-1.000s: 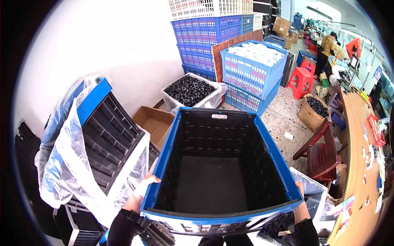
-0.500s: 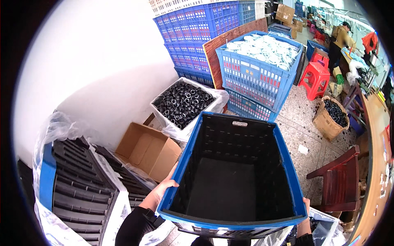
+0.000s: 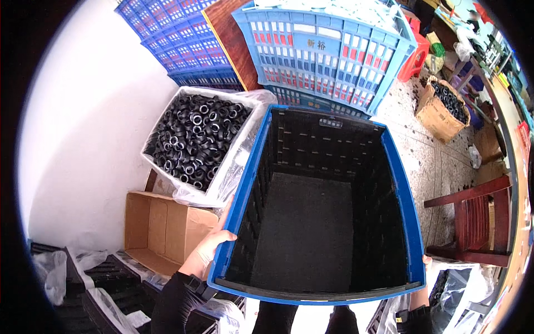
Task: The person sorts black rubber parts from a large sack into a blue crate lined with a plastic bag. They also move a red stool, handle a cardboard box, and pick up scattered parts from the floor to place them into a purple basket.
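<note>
A large black crate with a blue rim [image 3: 414, 222] is held up in front of me, its hollow inside facing me with nothing in it. My left hand [image 3: 214, 243] grips the crate's left side, thumb over the blue rim and the other fingers hidden behind the wall. On the near right corner, my right hand [image 3: 424, 278] holds the same crate; mostly its fingertips and wrist show past the rim. Just beyond the left side stands a white box [image 3: 156, 158] lined with clear plastic, heaped with small black ring-shaped parts [image 3: 203, 131].
An open cardboard box [image 3: 147, 222] lies by the wall at left. Blue crates [image 3: 328, 55] with white pieces stand ahead, beside stacked blue-violet crates [image 3: 178, 42]. At right are a wooden chair [image 3: 473, 222], a carton [image 3: 436, 114] of black parts and a long table [image 3: 520, 183].
I have moved forward with the crate, so the blue crates and the box of black rings appear nearer. Both hands keep their hold on the crate.
</note>
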{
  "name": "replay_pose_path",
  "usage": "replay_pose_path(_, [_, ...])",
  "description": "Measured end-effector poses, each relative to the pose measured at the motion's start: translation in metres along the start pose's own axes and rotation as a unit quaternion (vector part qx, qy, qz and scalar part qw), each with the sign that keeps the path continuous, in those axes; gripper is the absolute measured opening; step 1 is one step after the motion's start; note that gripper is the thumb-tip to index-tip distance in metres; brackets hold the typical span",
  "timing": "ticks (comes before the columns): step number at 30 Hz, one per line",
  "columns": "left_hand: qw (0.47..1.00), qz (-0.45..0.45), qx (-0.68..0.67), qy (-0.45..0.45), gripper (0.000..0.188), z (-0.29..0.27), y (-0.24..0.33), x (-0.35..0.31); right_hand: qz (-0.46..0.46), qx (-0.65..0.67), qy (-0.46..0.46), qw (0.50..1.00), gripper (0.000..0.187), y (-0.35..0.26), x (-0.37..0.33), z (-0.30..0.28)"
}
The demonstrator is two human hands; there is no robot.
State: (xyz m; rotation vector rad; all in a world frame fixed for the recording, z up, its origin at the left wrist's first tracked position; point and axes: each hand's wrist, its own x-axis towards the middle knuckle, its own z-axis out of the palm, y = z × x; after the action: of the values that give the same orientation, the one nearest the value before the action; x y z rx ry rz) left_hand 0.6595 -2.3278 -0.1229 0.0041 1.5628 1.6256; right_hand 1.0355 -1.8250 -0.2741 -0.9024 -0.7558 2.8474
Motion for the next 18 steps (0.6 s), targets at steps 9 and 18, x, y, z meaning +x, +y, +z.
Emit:
replay_pose_path(9, [0.999,-0.045,0.006,-0.009,0.101,-0.103,-0.006,0.113,-0.081,-0.106,0.299,0.945,0.056,0.088,0.065,0.077])
replay_pose_path(18, [0.994,0.022,0.09,-0.06,0.108,-0.169,-0.055,0.167,-0.023,-0.179,0.328,0.927,0.062,0.124,0.102,0.102])
